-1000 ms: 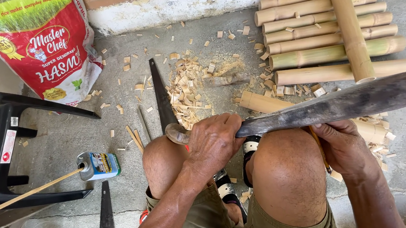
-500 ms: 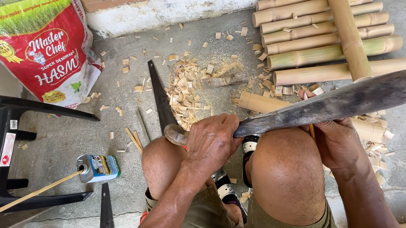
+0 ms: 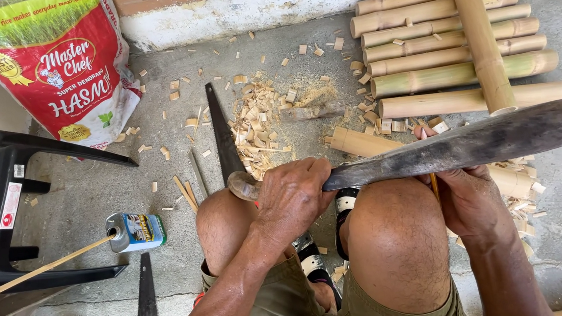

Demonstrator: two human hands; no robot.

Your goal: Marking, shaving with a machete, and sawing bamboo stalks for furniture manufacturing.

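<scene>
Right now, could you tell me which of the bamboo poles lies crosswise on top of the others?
It is the thick bamboo pole running from the wall toward the big blade. It rests across the stacked poles, which all lie parallel, side to side.

Grey concrete floor [image 3: 94, 194], littered with pale wood chips [image 3: 263, 112]; whitewashed wall base [image 3: 268, 6] with a brick-red band above; black plastic chair [image 3: 0, 203] at left; daylight even, with soft shadows.
</scene>
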